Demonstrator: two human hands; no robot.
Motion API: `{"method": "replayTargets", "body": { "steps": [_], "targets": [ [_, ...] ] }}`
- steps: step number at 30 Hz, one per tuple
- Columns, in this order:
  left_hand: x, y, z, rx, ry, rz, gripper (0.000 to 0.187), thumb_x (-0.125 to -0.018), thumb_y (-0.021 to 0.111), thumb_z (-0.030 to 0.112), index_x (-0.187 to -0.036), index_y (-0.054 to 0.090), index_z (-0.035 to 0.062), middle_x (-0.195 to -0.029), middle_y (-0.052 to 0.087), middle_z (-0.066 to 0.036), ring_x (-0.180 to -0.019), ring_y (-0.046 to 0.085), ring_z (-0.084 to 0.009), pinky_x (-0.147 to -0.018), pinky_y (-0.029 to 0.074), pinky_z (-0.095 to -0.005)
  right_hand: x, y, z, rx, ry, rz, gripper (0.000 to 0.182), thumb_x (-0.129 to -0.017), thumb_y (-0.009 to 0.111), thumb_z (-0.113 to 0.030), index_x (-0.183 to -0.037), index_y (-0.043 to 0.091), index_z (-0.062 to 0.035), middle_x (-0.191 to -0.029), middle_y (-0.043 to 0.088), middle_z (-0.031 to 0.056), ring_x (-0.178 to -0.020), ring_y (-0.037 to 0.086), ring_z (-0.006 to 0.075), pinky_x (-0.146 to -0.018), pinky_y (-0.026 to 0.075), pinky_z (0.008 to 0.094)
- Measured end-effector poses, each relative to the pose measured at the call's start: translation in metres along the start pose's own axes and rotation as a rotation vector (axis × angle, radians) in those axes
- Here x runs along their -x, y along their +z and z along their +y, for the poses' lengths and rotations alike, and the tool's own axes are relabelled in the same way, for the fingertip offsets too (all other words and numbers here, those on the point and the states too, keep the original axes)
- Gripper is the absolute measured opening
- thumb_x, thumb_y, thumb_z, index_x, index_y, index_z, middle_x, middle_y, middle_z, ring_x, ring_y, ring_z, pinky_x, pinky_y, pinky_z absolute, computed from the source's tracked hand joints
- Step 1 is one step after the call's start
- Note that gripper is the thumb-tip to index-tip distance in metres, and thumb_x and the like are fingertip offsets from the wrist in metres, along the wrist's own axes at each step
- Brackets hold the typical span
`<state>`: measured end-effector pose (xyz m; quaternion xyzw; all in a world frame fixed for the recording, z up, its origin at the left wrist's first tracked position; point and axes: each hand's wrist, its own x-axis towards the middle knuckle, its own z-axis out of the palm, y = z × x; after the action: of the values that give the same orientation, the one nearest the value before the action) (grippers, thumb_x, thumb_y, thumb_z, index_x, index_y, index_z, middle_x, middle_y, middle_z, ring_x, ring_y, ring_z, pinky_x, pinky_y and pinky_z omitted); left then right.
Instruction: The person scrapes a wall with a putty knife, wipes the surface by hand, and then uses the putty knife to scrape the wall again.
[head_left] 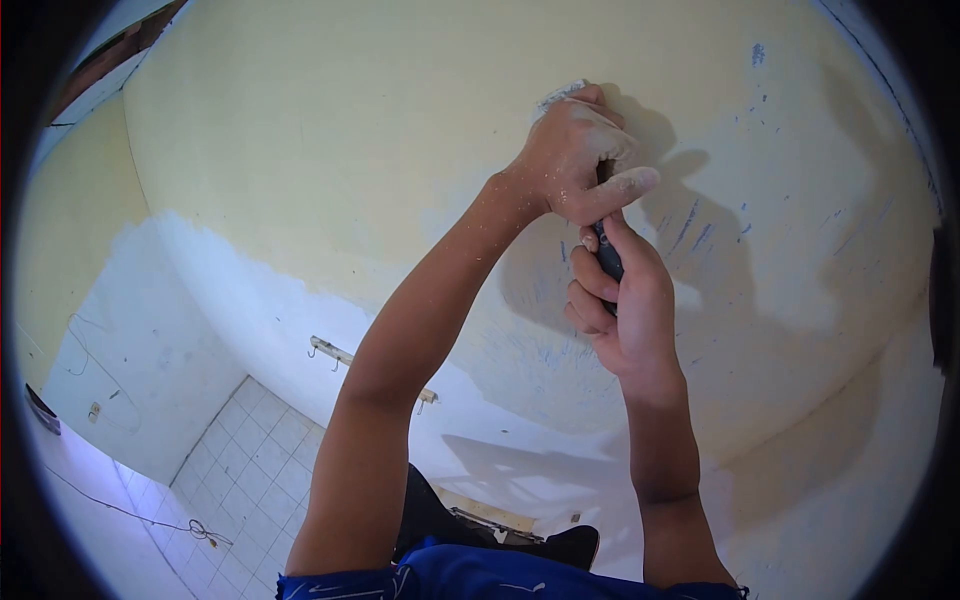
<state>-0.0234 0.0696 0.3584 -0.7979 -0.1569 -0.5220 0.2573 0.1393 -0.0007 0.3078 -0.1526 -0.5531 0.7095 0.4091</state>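
Note:
My left hand (pixel 585 155), dusted with pale powder, is closed over the upper part of a tool against the yellowish wall (pixel 330 130). A whitish, crusted edge (pixel 562 95) shows just beyond its knuckles. Lower down, my right hand (pixel 625 290) wraps its fingers round the tool's dark handle (pixel 608 262). The two hands nearly meet, one above the other. Blue scuff marks (pixel 700 235) and a patchy pale coat are on the wall beside them. The rest of the tool is hidden by my hands.
A hook rail (pixel 332 350) is fixed on the white lower wall behind my left arm. Pale floor tiles (pixel 250 440) lie at the lower left, with a thin cable (pixel 205 532) near them. A wall corner runs down the left side.

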Motion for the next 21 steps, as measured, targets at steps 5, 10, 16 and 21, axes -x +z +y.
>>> {"method": "replayTargets", "body": {
  "steps": [5, 10, 16, 21],
  "targets": [
    [0.006, 0.007, 0.009, -0.022, 0.012, -0.013, 0.037, -0.071, 0.066, 0.034, -0.05, 0.045, 0.0112, -0.049, 0.039, -0.005, -0.051, 0.035, -0.0252, -0.066, 0.033, -0.0362, 0.01, -0.009, 0.01, -0.039, 0.037, 0.008, 0.031, -0.106, 0.04, -0.037, -0.089, 0.045, -0.0124, -0.055, 0.03, -0.004, -0.039, 0.019, 0.0071, -0.04, 0.014, 0.0269],
    [0.021, 0.028, 0.025, 0.01, -0.006, -0.076, 0.043, -0.071, 0.068, 0.04, -0.047, 0.048, 0.0104, -0.047, 0.043, -0.007, -0.049, 0.038, -0.0289, -0.067, 0.038, -0.0381, 0.027, -0.025, 0.026, -0.041, 0.031, 0.039, 0.028, -0.106, 0.039, -0.035, -0.09, 0.045, -0.0123, -0.054, 0.029, -0.0043, -0.039, 0.016, 0.0069, -0.04, 0.013, 0.0267],
    [0.02, 0.026, 0.021, 0.091, -0.025, -0.082, 0.043, -0.071, 0.068, 0.038, -0.046, 0.048, 0.0109, -0.047, 0.043, -0.007, -0.049, 0.038, -0.0292, -0.066, 0.039, -0.0384, 0.028, -0.017, 0.019, -0.083, 0.057, 0.025, 0.027, -0.106, 0.039, -0.034, -0.089, 0.044, -0.0125, -0.054, 0.028, -0.0041, -0.04, 0.016, 0.0071, -0.04, 0.013, 0.0271],
    [0.006, 0.014, 0.009, 0.064, 0.01, -0.025, 0.041, -0.072, 0.066, 0.034, -0.048, 0.044, 0.0106, -0.047, 0.04, -0.006, -0.049, 0.036, -0.0285, -0.066, 0.036, -0.038, 0.013, -0.011, 0.009, -0.102, 0.04, -0.01, 0.029, -0.105, 0.04, -0.036, -0.088, 0.044, -0.0128, -0.054, 0.028, -0.0044, -0.039, 0.017, 0.0074, -0.04, 0.014, 0.0271]
  ]
}}
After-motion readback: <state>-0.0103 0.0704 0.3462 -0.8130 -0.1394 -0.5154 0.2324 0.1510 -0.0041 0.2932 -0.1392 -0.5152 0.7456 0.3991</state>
